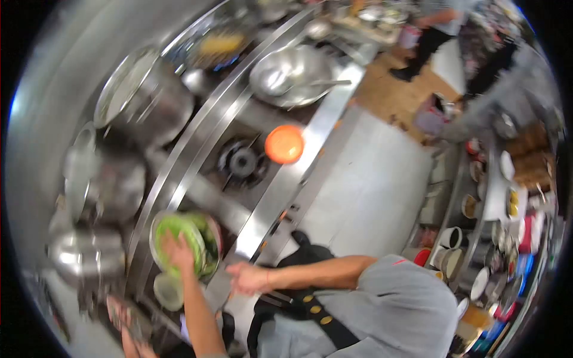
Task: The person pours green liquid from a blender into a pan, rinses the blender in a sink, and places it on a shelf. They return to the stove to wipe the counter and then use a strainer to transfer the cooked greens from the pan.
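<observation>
My left hand (pixel 179 253) reaches into a bowl (pixel 154 238) of green leafy vegetables (pixel 192 227). Its blurred fingers look spread on the leaves, with nothing gripped that I can see. To the right of the bowl, near the metal counter's front edge (pixel 253 238), is my right hand (pixel 248 278). Its fingers are curled in, and what they hold, if anything, is hidden. A pale translucent container (pixel 168 291) sits just below the bowl. Up along the counter are a gas burner (pixel 243 161) and an orange bowl (pixel 284 144).
A wok (pixel 292 74) with a ladle is farther along the counter. Large metal pots (pixel 146 101) line the left side. At bottom left, another person's hands (pixel 122 316) show. Another person (pixel 436 30) stands at upper right. Shelves of dishes (pixel 477 280) are at right.
</observation>
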